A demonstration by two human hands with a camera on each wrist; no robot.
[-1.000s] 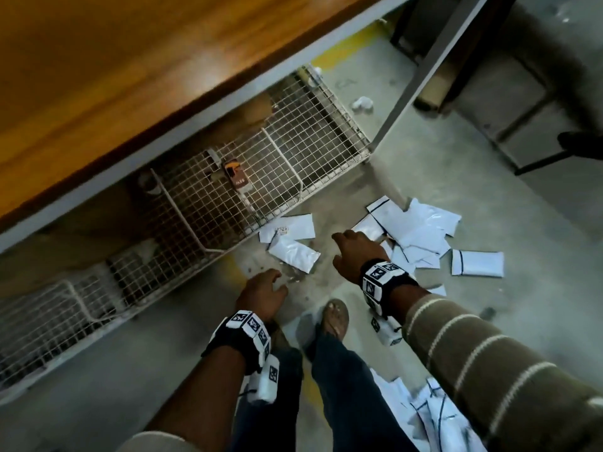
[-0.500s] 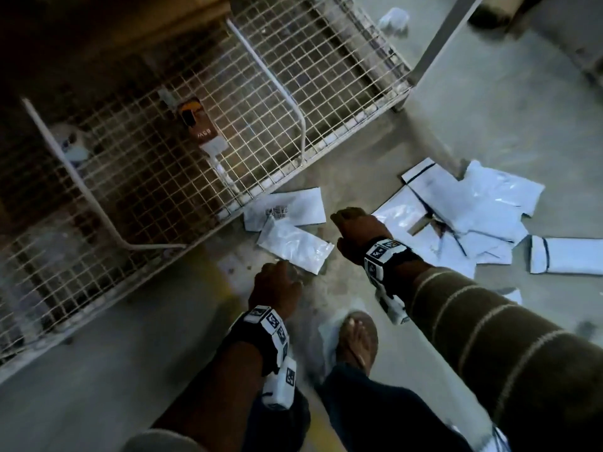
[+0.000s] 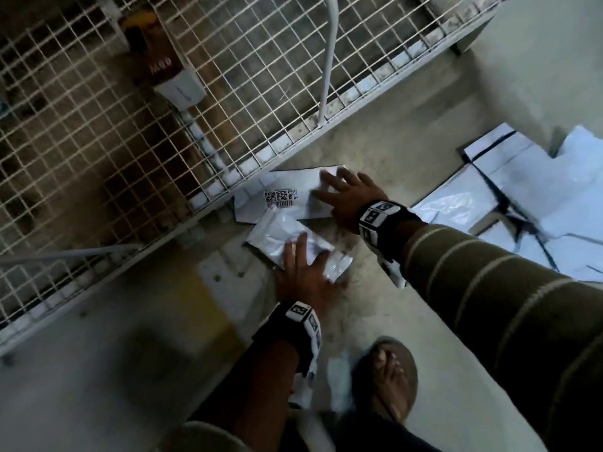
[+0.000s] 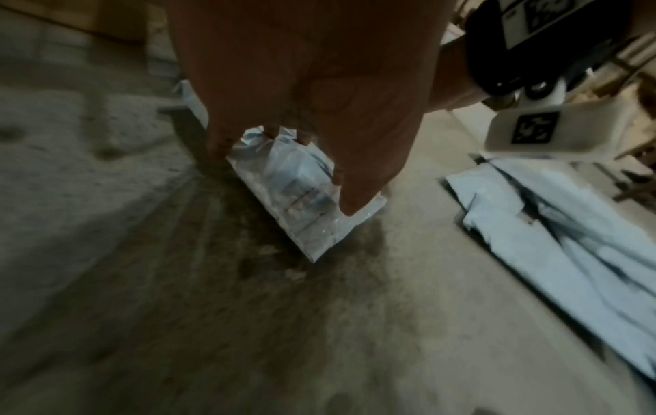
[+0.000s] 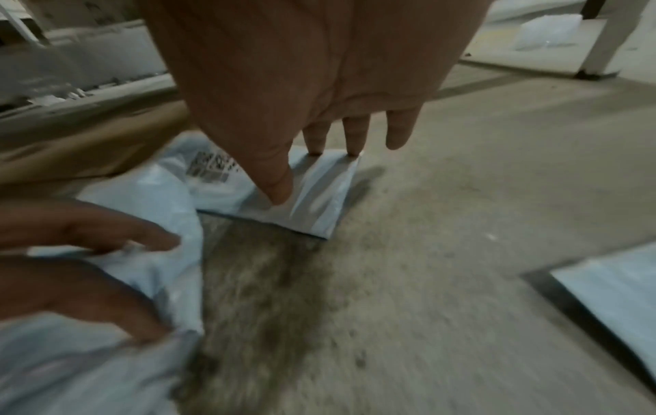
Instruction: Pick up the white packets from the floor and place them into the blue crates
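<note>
Two white packets lie on the concrete floor by the wire shelf. My right hand (image 3: 336, 187) rests with spread, straight fingers on the right end of the flat packet with a barcode label (image 3: 280, 200); in the right wrist view the right hand (image 5: 316, 174) touches this labelled packet (image 5: 319, 202) with thumb and fingertips. My left hand (image 3: 305, 252) lies spread on the crinkled packet (image 3: 277, 233), which overlaps the labelled one. In the left wrist view the left hand (image 4: 312, 171) touches that crinkled packet (image 4: 302, 219) with its fingertips. No blue crate is in view.
A pile of several more white packets (image 3: 522, 203) lies on the floor at the right, also seen as the pile (image 4: 568, 238). A white wire-mesh shelf (image 3: 98, 141) with a brown box (image 3: 156, 57) runs along the far side. My sandalled foot (image 3: 388, 380) stands behind the hands.
The view has dropped closer to the floor. My right hand moved left onto the labelled packet and my left hand forward onto the crinkled one; both went from curled to spread.
</note>
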